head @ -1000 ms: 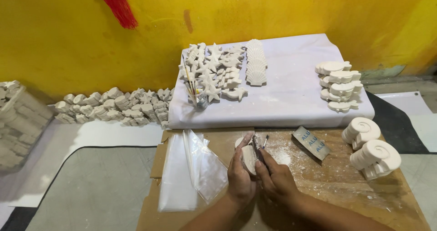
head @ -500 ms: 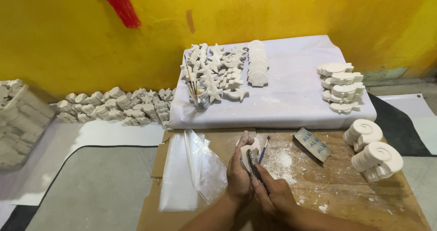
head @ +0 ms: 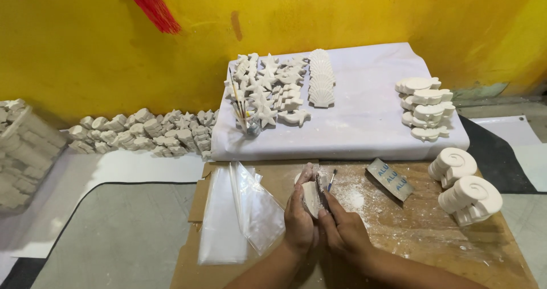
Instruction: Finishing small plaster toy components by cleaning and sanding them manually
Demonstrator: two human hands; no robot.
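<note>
My left hand (head: pixel 298 218) grips a small white plaster piece (head: pixel 310 197) upright over a dusty brown board (head: pixel 399 237). My right hand (head: pixel 342 229) presses against the piece from the right and holds a thin tool with a blue handle (head: pixel 331 180) against its edge. White powder (head: pixel 353 198) lies on the board just right of the hands. A stack of clear plastic bags (head: pixel 239 212) lies to the left of my left hand.
A white-covered platform (head: pixel 364 123) behind the board carries plaster stars, shells and fish-like shapes, and a jar of brushes (head: pixel 248 121). Spiral plaster pieces (head: pixel 464 189) stand at the board's right edge, beside a sanding block (head: pixel 390 178). More casts (head: pixel 142 132) line the yellow wall.
Both hands shifted slightly left and nearer with the plaster piece. The blue-handled tool now shows above my right fingers.
</note>
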